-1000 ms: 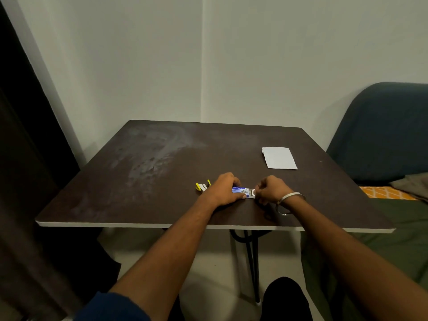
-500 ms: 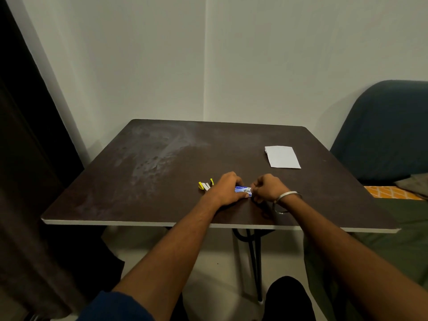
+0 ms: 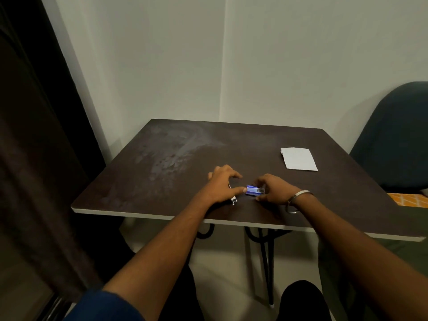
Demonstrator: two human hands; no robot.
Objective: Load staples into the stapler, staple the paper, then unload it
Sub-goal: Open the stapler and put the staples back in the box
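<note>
A small blue staple box [image 3: 253, 190] lies near the front of the dark table [image 3: 162, 163], and my right hand [image 3: 274, 189] pinches it between fingers and thumb. My left hand [image 3: 221, 185] is just left of the box with its fingers spread and arched, and its thumb tip reaches the box's left end. The stapler is mostly hidden under that hand; only its metal end [image 3: 234, 201] shows below the palm. A folded white paper [image 3: 298, 158] lies flat at the table's right, farther back.
The table's pale front edge [image 3: 143, 213] is close to both wrists. A dark blue chair back [image 3: 393, 135] stands right of the table, with green fabric below it. A dark curtain [image 3: 34, 158] hangs at the left, and white walls are behind.
My left hand has let go of the blue box and spread its fingers over the stapler. My right hand keeps hold of the box. The yellow stapler part is now hidden.
</note>
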